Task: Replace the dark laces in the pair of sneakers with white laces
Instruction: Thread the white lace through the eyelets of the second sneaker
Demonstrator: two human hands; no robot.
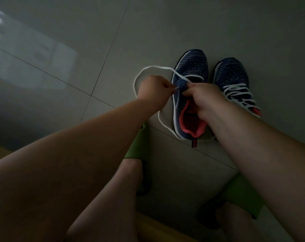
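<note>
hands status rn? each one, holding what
Left hand: pinching the white lace near its tip.
Right hand: curled at the left sneaker, pinching the same lace at the eyelets.

Green slippers (138,142) on grey tiled floor (78,49)

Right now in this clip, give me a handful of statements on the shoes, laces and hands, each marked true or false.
1. The right sneaker is already laced with a white lace. True.
2. The left sneaker is fully laced up to the collar. False: its white lace trails in a loose loop on the floor.
3. Both hands work at the left sneaker. True: the left hand and the right hand meet over its eyelets.
4. The sneakers have green lining. False: it is coral pink.
5. The sneakers stand on a table. False: on the tiled floor.
</note>
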